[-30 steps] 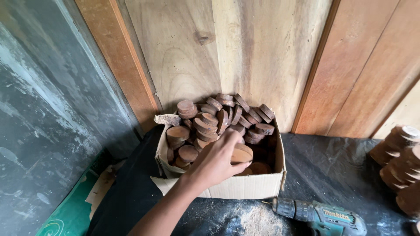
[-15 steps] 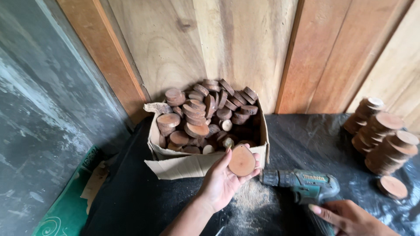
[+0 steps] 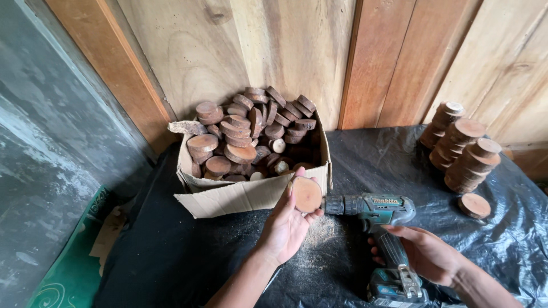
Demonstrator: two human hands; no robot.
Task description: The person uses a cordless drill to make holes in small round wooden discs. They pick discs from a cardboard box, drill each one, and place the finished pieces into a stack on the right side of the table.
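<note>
A cardboard box [image 3: 240, 194] heaped with round wood slices sits on the black-covered counter [image 3: 171, 256]. Just right of its front corner, the left hand [image 3: 288, 222] pinches one wood disc [image 3: 307, 194] upright, its grip pressed on the rim. The teal cordless drill [image 3: 374, 211] points its chuck at the disc's edge; the right hand [image 3: 425, 254] wraps its handle. Stacked discs [image 3: 462, 154] stand farther right.

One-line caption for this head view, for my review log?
Left hand holds a round wood slice at the drill tip; right hand grips the drill beside a cardboard box.
</note>
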